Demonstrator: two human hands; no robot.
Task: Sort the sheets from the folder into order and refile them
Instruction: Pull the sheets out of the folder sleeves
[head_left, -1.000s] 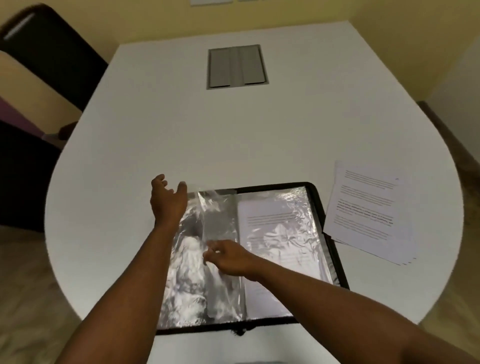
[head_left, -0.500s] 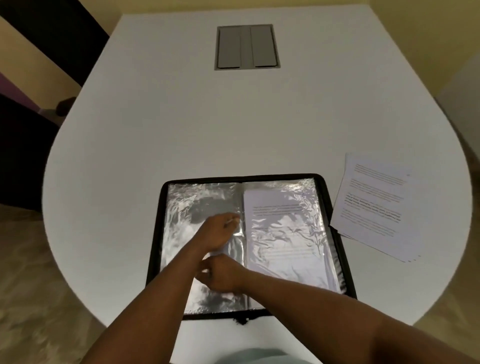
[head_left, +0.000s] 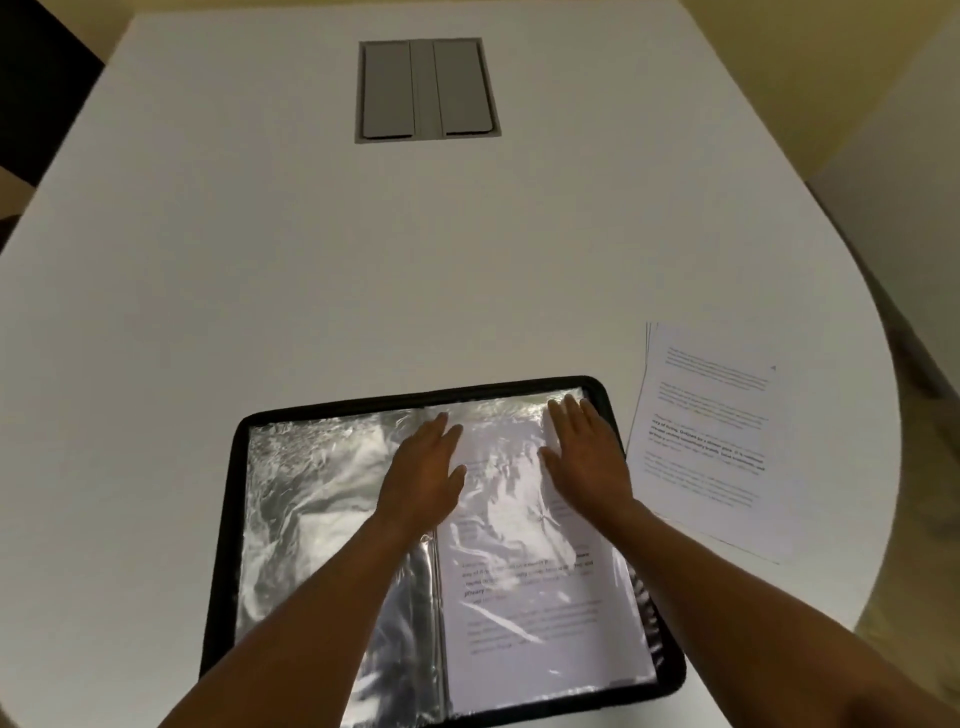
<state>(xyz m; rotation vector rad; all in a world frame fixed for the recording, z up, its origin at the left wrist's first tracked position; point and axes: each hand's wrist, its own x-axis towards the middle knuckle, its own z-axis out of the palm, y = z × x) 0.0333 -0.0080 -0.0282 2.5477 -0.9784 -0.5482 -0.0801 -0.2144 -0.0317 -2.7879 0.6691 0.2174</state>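
A black folder lies open on the white bench, near the edge at 6 o'clock. Its pages are shiny clear sleeves. The sleeves on the side at 9 o'clock look crinkly and I cannot tell if any paper is in them. The sleeve on the side at 3 o'clock has a printed sheet inside it, with dark lines of words.

Both hands lie flat on that sheet's sleeve, fingers straight and pointing to 12 o'clock. The left hand is spread wide and rests by the middle fold of the folder. The right hand is spread wide too and rests near the folder's edge at 3 o'clock. The hands are apart, with bare sleeve between them. Neither hand holds anything.

A small pile of loose sheets lies on the bench at 3 o'clock from the folder, just beside it, tilted a bit. The top one has printed words.

A gray panel with two flaps is set into the bench at 12 o'clock, well apart from the folder.
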